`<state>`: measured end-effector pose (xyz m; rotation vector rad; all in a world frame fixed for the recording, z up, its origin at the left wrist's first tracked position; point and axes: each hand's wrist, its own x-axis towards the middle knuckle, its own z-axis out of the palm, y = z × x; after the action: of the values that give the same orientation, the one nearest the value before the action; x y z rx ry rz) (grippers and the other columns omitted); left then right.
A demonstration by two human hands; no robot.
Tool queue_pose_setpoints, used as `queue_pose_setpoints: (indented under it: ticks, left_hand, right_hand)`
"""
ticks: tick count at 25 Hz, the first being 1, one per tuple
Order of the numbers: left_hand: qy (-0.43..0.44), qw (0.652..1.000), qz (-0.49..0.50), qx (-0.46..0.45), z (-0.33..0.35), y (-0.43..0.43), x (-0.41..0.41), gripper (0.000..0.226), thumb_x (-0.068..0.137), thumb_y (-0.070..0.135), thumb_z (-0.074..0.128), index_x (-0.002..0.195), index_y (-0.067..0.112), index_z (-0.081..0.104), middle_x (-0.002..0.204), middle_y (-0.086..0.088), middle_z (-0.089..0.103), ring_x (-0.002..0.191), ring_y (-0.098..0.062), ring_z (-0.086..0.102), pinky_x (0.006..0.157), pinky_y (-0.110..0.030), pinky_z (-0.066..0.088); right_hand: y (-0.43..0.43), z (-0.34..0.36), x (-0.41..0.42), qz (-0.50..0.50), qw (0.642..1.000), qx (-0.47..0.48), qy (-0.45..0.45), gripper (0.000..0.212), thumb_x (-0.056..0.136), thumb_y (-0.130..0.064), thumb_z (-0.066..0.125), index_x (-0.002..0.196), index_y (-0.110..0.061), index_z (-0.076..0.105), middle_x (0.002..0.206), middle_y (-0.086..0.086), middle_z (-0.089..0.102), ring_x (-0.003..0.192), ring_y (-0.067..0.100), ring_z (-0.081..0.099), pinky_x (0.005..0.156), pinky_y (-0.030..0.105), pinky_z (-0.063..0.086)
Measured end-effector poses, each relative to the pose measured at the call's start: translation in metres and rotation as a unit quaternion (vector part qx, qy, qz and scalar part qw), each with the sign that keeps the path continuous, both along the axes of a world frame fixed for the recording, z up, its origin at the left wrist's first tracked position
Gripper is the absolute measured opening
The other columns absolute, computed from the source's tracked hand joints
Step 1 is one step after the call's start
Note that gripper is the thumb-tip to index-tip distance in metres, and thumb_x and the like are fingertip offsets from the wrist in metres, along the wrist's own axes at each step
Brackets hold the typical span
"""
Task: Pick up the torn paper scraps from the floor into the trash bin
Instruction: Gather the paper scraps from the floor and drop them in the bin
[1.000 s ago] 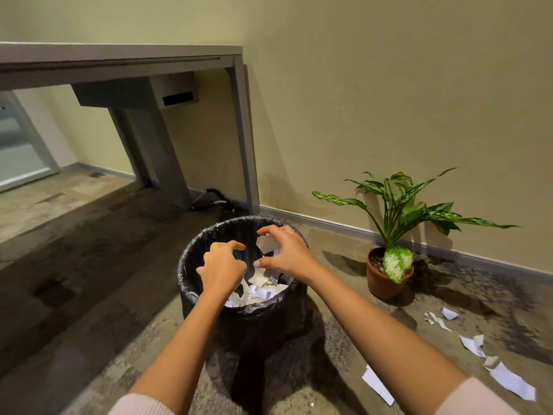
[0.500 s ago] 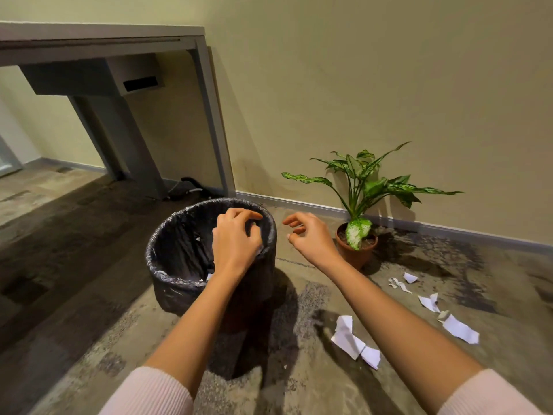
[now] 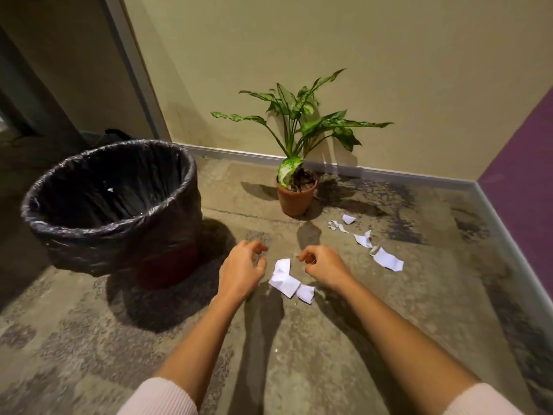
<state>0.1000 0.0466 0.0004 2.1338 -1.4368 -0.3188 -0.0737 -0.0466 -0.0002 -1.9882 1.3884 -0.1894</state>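
The trash bin (image 3: 179,205), round and lined with a black bag, stands on the floor at the left. A folded white paper scrap (image 3: 283,278) lies on the floor with a smaller scrap (image 3: 305,293) touching its right end. My left hand (image 3: 241,269) hovers just left of these, fingers curled and apart, holding nothing. My right hand (image 3: 323,266) hovers just right of them, fingers bent, also holding nothing. Several more scraps (image 3: 387,259) lie in a line toward the plant pot.
A potted green plant (image 3: 296,193) in a terracotta pot stands by the wall behind the scraps. A grey table leg (image 3: 134,67) rises behind the bin. A purple wall (image 3: 526,187) closes the right side, meeting the baseboard at a corner.
Both hands left the bin, where they released paper, and dropped to the floor on either side of the nearest scraps. The view swung right and down.
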Motion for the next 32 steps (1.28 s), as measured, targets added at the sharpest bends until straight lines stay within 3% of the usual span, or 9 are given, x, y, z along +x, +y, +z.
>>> queue_pose_setpoints:
  ticks: [3, 6, 11, 14, 17, 21, 25, 28, 32]
  left_hand:
    - [0.017, 0.997, -0.021, 0.076, -0.041, -0.001, -0.015, 0.028, 0.084, 0.028, 0.062, 0.112, 0.025, 0.064, 0.109, 0.0, 0.06, 0.102, -0.021, 0.061, 0.081, -0.034, 0.049]
    - [0.028, 0.992, -0.034, 0.114, -0.066, -0.006, -0.02, 0.036, 0.085, 0.033, 0.065, 0.118, 0.022, 0.059, 0.113, -0.005, 0.057, 0.104, -0.026, 0.059, 0.084, -0.037, 0.049]
    - [0.016, 0.987, -0.045, 0.153, -0.088, -0.029, -0.013, 0.067, 0.081, 0.034, 0.071, 0.14, 0.02, 0.041, 0.135, -0.008, 0.044, 0.123, -0.03, 0.048, 0.097, -0.042, 0.044]
    - [0.011, 0.98, -0.081, 0.181, -0.092, -0.051, -0.011, 0.087, 0.076, 0.032, 0.076, 0.149, 0.021, 0.029, 0.149, -0.005, 0.031, 0.132, -0.032, 0.038, 0.104, -0.044, 0.04]
    - [-0.055, 0.958, -0.141, 0.242, -0.089, -0.069, -0.015, 0.098, 0.078, 0.028, 0.076, 0.154, 0.022, 0.015, 0.157, -0.003, 0.021, 0.137, -0.034, 0.028, 0.108, -0.046, 0.036]
    - [-0.134, 0.935, -0.174, 0.278, -0.083, -0.079, -0.021, 0.085, 0.082, 0.029, 0.068, 0.152, 0.024, 0.021, 0.145, -0.01, 0.038, 0.13, -0.034, 0.036, 0.1, -0.046, 0.039]
    - [-0.137, 0.941, -0.163, 0.263, -0.08, -0.072, -0.021, 0.044, 0.083, 0.024, 0.062, 0.125, 0.019, 0.054, 0.118, -0.012, 0.061, 0.109, -0.032, 0.056, 0.086, -0.04, 0.044]
    - [-0.078, 0.96, -0.141, 0.229, -0.075, -0.059, -0.017, 0.024, 0.08, 0.018, 0.063, 0.104, 0.014, 0.063, 0.109, -0.013, 0.066, 0.096, -0.033, 0.061, 0.071, -0.035, 0.046]
    - [0.037, 0.988, -0.052, 0.141, -0.05, -0.035, -0.001, 0.038, 0.08, 0.026, 0.071, 0.116, 0.018, 0.064, 0.106, -0.013, 0.068, 0.102, -0.036, 0.062, 0.082, -0.041, 0.052]
  right_hand:
    - [0.005, -0.038, -0.013, 0.002, 1.0, 0.022, 0.017, 0.03, 0.078, -0.001, 0.055, 0.099, -0.017, 0.07, 0.084, 0.003, 0.062, 0.087, 0.027, 0.064, 0.071, 0.028, 0.047]
    - [0.01, -0.065, -0.017, 0.014, 0.999, 0.013, 0.041, 0.03, 0.081, -0.011, 0.06, 0.11, -0.016, 0.065, 0.109, 0.01, 0.064, 0.103, 0.029, 0.061, 0.081, 0.03, 0.046]
    - [0.006, -0.089, -0.01, 0.046, 0.993, -0.022, 0.108, 0.055, 0.083, -0.027, 0.067, 0.133, -0.018, 0.047, 0.133, 0.011, 0.048, 0.127, 0.031, 0.043, 0.098, 0.039, 0.044]
    - [0.001, -0.095, -0.011, 0.043, 0.994, -0.002, 0.102, 0.05, 0.083, -0.023, 0.067, 0.129, -0.02, 0.049, 0.127, 0.011, 0.056, 0.12, 0.03, 0.049, 0.092, 0.038, 0.048]
    - [-0.002, -0.097, -0.016, 0.026, 0.998, 0.02, 0.062, 0.031, 0.079, -0.018, 0.065, 0.109, -0.02, 0.061, 0.111, 0.009, 0.066, 0.099, 0.029, 0.061, 0.078, 0.036, 0.052]
    - [-0.003, -0.097, -0.02, 0.016, 0.999, 0.028, 0.044, 0.02, 0.081, -0.016, 0.064, 0.1, -0.015, 0.066, 0.096, 0.008, 0.067, 0.086, 0.027, 0.061, 0.07, 0.035, 0.05]
    - [-0.002, -0.091, -0.022, -0.006, 0.999, 0.032, 0.026, 0.01, 0.081, -0.016, 0.066, 0.09, -0.02, 0.064, 0.077, 0.0, 0.056, 0.076, 0.024, 0.055, 0.06, 0.029, 0.04]
    - [0.002, -0.085, -0.023, -0.02, 0.999, 0.033, 0.011, 0.009, 0.082, -0.017, 0.065, 0.083, -0.021, 0.056, 0.068, -0.003, 0.052, 0.072, 0.024, 0.053, 0.055, 0.029, 0.037]
    - [0.007, -0.069, -0.015, -0.041, 0.998, 0.01, -0.038, 0.01, 0.087, -0.018, 0.061, 0.096, -0.012, 0.063, 0.083, 0.007, 0.063, 0.077, 0.025, 0.058, 0.066, 0.032, 0.043]
